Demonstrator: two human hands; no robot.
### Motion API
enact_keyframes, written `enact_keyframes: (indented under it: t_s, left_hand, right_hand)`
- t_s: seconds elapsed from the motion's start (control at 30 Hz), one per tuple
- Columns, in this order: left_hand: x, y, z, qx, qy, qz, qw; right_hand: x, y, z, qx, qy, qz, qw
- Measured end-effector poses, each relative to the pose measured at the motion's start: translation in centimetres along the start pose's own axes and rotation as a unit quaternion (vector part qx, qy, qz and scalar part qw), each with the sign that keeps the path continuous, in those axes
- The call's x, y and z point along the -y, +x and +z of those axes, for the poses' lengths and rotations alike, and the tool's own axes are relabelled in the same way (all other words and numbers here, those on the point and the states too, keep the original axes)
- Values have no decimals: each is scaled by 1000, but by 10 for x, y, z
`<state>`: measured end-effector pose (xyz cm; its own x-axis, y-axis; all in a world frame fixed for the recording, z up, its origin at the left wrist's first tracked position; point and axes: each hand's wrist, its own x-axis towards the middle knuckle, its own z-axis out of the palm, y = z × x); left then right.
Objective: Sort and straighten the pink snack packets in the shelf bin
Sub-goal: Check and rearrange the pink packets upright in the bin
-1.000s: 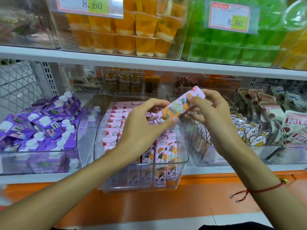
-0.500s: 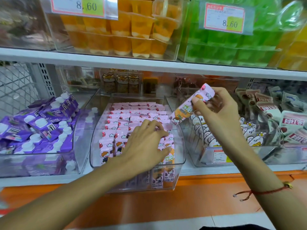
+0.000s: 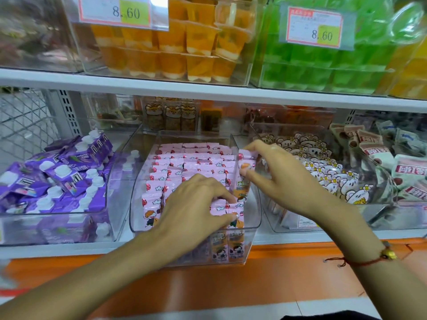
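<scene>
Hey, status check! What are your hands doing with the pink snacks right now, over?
Right hand pinching one pink packet, upright at the clear bin's right wall. Left hand gripping front-row packets. Nothing in the way.

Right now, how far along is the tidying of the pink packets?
Mostly done: the back rows in the clear bin stand in neat lines. In hand: the right hand slots one packet along the right wall. Left: the front packets under the left hand lean unevenly.

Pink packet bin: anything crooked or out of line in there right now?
Yes. One pink packet, pinched by the right hand, leans at the clear bin's right wall, not yet in a row. The left hand grips front-row packets; the back rows look even.
</scene>
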<state>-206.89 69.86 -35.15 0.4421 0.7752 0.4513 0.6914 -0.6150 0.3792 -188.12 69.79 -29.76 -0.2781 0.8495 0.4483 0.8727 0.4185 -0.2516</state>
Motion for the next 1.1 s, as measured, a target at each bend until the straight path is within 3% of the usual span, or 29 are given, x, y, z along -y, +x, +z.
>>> enact_keyframes:
  t_s: [0.13, 0.2, 0.33, 0.43, 0.53, 0.67, 0.77, 0.83, 0.97, 1.1]
  left_hand:
    - [-5, 0, 1, -13, -33, 8, 999]
    - [-8, 1, 4, -15, -41, 9, 999]
    - [-12, 7, 6, -21, -61, -9, 998]
    - [-17, 17, -4, -92, -183, -45, 978]
    - [-20, 27, -24, -196, -285, -40, 937]
    - [-21, 30, -45, -277, -348, -27, 895]
    - [-18, 27, -46, -264, -388, -42, 882]
    - [-14, 23, -42, -249, -399, -59, 880]
    - [-11, 14, -30, -189, -375, -61, 905]
    - [-8, 11, -21, -156, -297, -39, 941]
  right_hand:
    - [-2, 2, 13, 64, -117, -1, 991]
    - [-3, 2, 16, 69, -106, 19, 992]
    - [-7, 1, 11, -28, 5, 57, 998]
    - [-4, 1, 5, -92, 133, 107, 981]
    - [7, -3, -2, -73, 318, 102, 940]
    - [20, -5, 4, -32, 390, 71, 917]
    - [28, -1, 10, -67, 390, 73, 915]
    - [30, 1, 13, -77, 430, 116, 892]
    - [30, 4, 16, -62, 537, 189, 820]
    - [37, 2, 17, -55, 568, 194, 798]
